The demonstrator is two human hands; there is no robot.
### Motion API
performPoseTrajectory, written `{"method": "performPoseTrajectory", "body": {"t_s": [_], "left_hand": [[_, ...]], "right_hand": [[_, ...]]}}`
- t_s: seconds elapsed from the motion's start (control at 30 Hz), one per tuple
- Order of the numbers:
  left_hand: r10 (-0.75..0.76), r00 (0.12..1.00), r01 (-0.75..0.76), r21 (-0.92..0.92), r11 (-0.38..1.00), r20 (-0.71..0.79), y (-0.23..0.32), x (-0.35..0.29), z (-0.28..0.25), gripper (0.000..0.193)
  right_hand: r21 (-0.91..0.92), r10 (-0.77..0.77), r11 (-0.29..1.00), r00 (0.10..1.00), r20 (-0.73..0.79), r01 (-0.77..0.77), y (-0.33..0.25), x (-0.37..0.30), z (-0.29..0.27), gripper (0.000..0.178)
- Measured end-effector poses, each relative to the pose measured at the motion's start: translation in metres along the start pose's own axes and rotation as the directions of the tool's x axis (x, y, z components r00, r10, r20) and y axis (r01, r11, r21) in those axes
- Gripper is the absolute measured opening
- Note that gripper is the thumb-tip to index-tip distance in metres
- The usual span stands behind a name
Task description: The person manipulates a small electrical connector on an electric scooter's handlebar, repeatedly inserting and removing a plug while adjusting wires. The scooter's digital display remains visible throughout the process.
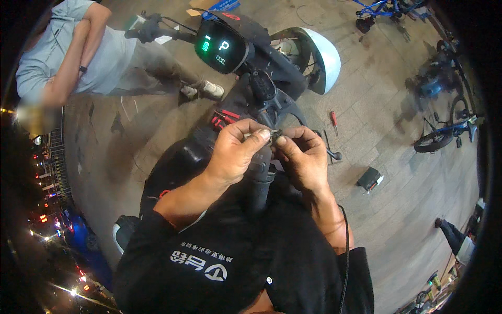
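Both my hands meet just above the handlebar grip of a dark electric scooter. Between thumb and forefinger, my left hand pinches something tiny, mostly covered by the fingertips. My right hand is closed the same way right beside it, thumb and forefinger pressed together on a small dark piece whose kind I cannot make out. A black brake lever sticks out past my fingers. Farther along the handlebar is the lit display, glowing green and white.
Red-handled tools lie on the scooter beside my left hand. A red screwdriver and a dark box are on the paving at right. A light-blue scooter panel stands ahead. A person with crossed arms is at left; bicycles stand far right.
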State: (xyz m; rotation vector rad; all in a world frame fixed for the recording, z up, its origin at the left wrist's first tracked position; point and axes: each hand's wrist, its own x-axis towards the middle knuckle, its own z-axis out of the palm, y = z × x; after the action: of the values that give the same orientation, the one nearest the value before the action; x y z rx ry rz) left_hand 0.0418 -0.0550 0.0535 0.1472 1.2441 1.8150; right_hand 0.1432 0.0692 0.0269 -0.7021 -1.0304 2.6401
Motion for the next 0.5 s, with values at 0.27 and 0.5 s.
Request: {"method": "performPoseTrajectory", "body": {"t_s": [0.27,0.5], "left_hand": [[0.056,0.996,-0.045,0.147,0.988,-0.073,-0.002,0.0025,0.0007,0.008],[0.061,0.996,-0.046,0.202,0.978,-0.068,-0.0035,0.0035,-0.0012,0.009]], "right_hand": [[-0.085,-0.034,0.996,0.998,-0.055,0.03,0.004,0.0014,0.002,0.011],[-0.169,0.021,0.985,0.994,-0.103,-0.038,-0.0047,0.0015,0.0029,0.009]]}}
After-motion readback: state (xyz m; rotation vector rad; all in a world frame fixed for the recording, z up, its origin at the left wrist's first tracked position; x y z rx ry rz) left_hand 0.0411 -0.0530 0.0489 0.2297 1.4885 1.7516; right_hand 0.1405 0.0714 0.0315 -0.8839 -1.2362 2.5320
